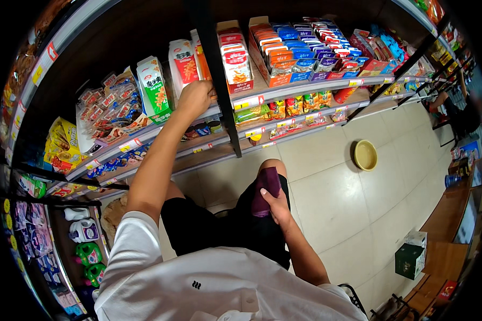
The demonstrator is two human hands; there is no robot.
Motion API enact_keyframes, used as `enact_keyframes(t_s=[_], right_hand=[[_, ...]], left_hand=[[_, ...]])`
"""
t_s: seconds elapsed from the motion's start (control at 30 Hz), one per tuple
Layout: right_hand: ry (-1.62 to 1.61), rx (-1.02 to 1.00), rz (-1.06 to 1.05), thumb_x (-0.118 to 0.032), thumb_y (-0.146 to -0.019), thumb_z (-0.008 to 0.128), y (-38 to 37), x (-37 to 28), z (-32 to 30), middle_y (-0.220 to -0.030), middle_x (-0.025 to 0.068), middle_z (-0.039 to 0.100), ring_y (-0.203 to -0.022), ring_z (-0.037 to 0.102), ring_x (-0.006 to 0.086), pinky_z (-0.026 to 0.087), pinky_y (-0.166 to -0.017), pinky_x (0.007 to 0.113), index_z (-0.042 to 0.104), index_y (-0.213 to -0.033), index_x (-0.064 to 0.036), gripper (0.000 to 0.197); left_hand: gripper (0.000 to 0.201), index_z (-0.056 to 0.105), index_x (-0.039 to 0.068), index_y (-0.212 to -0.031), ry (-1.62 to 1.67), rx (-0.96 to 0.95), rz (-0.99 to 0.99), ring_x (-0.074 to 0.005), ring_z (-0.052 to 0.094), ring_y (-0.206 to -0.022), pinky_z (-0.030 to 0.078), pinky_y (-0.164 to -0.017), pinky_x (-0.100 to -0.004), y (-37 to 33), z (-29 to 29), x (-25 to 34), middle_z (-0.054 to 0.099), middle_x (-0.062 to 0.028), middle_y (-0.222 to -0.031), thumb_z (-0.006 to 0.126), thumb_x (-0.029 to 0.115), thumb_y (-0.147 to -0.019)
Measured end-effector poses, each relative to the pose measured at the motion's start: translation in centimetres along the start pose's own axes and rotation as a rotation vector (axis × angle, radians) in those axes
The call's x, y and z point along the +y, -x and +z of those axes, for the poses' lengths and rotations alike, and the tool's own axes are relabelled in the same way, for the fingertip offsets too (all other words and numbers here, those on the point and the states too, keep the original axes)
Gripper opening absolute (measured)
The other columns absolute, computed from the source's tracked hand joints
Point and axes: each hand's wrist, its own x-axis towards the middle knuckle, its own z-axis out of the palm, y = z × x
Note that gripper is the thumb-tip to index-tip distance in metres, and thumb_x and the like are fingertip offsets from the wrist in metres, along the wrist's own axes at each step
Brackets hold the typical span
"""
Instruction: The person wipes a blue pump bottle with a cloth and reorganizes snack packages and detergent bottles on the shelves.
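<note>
Person seated/crouched in front of store shelving, white shirt, black shorts. Left hand (195,99), upper centre of frame, arm stretched up to the wooden shelf (284,88); fingers curled and together, resting on the shelf edge right beside the white-and-green snack carton (155,85) and just below the white-and-red carton (183,61). Can't tell whether it actually grips anything – fingertips hidden behind the knuckles.

Right hand (277,206), centre of frame, lies on the knee, clamped on a folded purple cloth (265,190); thumb on top, cloth draped over the black shorts, running up toward the kneecap.

Around: dark upright shelf post (219,80) just right of the left hand. Right of that, red-and-white boxes (235,61), then a display tray of orange, blue and purple sachets (300,53), upper right. Loose red-white sweets (110,109) piled at upper left, yellow bags (63,144) further left. Yellow bowl (365,155) on the pale tiled floor (326,203), right of centre, well apart from both hands. Green box (411,259) on the floor lower right. Cleaning bottles, white and green (85,241), on the low shelf at lower left
</note>
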Motion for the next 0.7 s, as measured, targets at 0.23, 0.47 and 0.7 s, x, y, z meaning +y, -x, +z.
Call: enact_keyframes(t_s=[0.23, 0.47, 0.7], right_hand=[[-0.006, 0.013, -0.009, -0.008, -0.097, 0.071, -0.5, 0.4, 0.1, -0.141, 0.0093, 0.060, -0.127, 0.057, 0.0203, 0.044, -0.110, 0.033, 0.046, -0.151, 0.0000, 0.060], [0.001, 0.019, -0.002, -0.008, -0.097, 0.071, -1.0, 0.1, 0.3, -0.139, 0.0095, 0.061, -0.126, 0.058, 0.0201, 0.045, -0.109, 0.033, 0.049, -0.149, -0.0001, 0.057], [0.023, 0.006, 0.003, -0.009, -0.097, 0.071, -1.0, 0.1, 0.9, -0.136, 0.0099, 0.062, -0.123, 0.059, 0.0212, 0.046, -0.107, 0.034, 0.050, -0.148, 0.0002, 0.055]], left_hand=[[0.046, 0.057, -0.003, -0.129, 0.302, -0.052, 0.039, -0.0493, 0.060, -0.115, 0.051, -0.098, -0.0499, 0.0, -3.5, 1.5, 0.064, -0.0311, -0.120, 0.061, -0.002, -0.083], [0.073, 0.051, 0.004, -0.145, 0.439, 0.422, -0.083, -0.0427, 0.059, -0.123, 0.046, -0.108, -0.0463, 2.0, -5.0, 1.9, 0.060, -0.0262, -0.137, 0.045, -0.015, -0.075], [0.066, 0.059, -0.002, -0.135, 0.314, 0.457, -0.048, -0.0436, 0.051, -0.134, 0.041, -0.114, -0.0456, 2.4, -2.9, 1.2, 0.053, -0.0241, -0.146, 0.049, -0.014, -0.071]])
